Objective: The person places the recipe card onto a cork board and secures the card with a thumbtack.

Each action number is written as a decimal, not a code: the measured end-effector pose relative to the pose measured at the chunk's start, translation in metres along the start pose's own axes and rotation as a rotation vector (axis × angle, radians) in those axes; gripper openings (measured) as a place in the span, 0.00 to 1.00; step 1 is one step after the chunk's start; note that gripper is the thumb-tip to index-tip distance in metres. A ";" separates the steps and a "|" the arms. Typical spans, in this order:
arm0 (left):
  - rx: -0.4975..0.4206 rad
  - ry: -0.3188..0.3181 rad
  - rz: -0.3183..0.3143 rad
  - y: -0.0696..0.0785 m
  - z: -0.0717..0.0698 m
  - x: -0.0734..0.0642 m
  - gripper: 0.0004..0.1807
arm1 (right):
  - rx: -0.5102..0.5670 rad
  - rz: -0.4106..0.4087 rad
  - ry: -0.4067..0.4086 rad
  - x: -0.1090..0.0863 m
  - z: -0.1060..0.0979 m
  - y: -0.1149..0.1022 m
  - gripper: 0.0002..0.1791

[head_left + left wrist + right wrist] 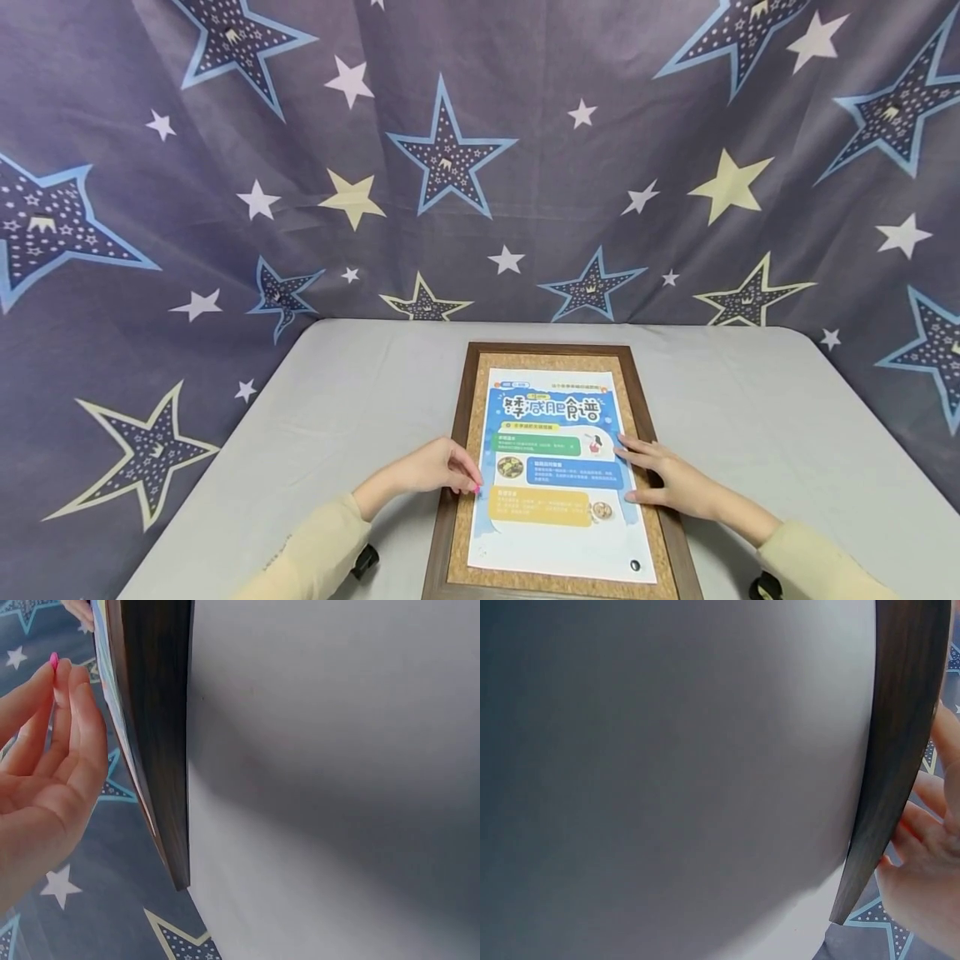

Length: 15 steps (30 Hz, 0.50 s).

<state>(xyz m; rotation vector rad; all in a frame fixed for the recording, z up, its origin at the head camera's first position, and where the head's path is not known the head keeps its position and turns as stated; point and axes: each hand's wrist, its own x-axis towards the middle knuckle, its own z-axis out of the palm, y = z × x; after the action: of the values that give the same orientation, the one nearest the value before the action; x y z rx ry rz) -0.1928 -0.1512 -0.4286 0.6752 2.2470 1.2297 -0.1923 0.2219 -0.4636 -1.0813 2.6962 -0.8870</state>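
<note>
A corkboard (555, 362) in a dark wooden frame (161, 712) lies on the table, bearing a printed poster (551, 546) with blue, green and yellow blocks. At the poster's left edge, my left hand (437, 467) pinches a small pink pushpin (54, 659) between thumb and fingertips. The pin's point is hidden, so I cannot tell whether it touches the paper. My right hand (670, 481) rests on the board's right side with fingers spread, fingertips on the poster's right edge. In the right wrist view it is partly behind the wooden frame (900, 742).
Beneath the board is a light grey table covering (367, 400). A dark curtain (510, 233) printed with stars hangs behind the table. Black bands (365, 562) show by the wrists. A small black round spot (635, 565) is at the poster's lower right corner.
</note>
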 end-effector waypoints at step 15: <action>-0.024 -0.158 0.000 0.004 0.013 0.000 0.02 | 0.009 0.002 -0.010 -0.001 0.000 0.001 0.37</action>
<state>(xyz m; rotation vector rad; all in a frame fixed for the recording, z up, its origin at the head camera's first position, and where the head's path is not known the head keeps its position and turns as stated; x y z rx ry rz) -0.1836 -0.1414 -0.4314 0.7370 2.0994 1.1597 -0.1924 0.2228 -0.4640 -1.0779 2.6825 -0.8900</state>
